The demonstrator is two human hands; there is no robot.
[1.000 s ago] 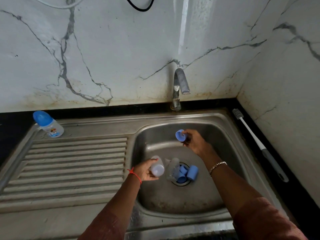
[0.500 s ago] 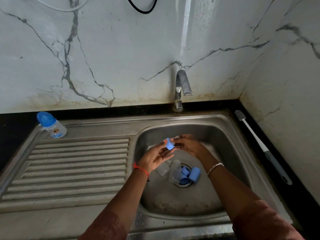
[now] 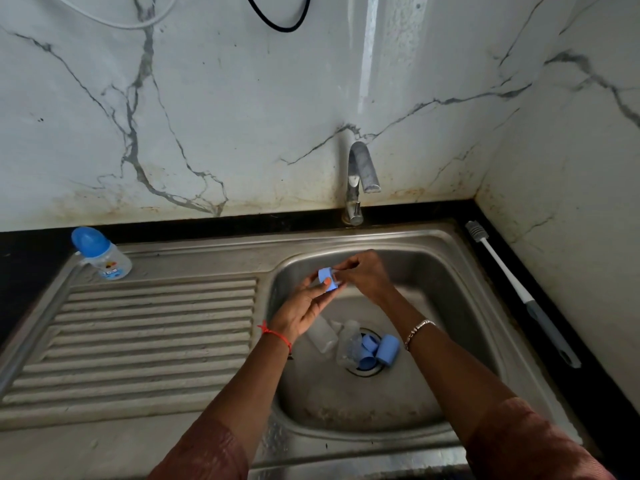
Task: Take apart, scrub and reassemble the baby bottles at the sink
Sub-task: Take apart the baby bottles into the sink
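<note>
Both hands have met over the sink [image 3: 450,244] since a second ago. The left hand [image 3: 304,306] has dropped its clear bottle body [image 3: 322,336] beside the drain and joined the right hand [image 3: 367,275] on the blue collar [image 3: 327,280]. Left fingers curl round the collar, thumb across it. Right fingertips pinch its far edge; whether a teat is coming out, I cannot tell. Dismantling looks well on: a second clear body [image 3: 349,344] and loose blue parts [image 3: 388,348] lie at the drain. One capped bottle [image 3: 102,254] sits unopened at the drainboard's far corner. The brush [image 3: 512,285] lies on the counter and no water shows at the tap [image 3: 360,174], so scrubbing and reassembly seem wholly ahead.
</note>
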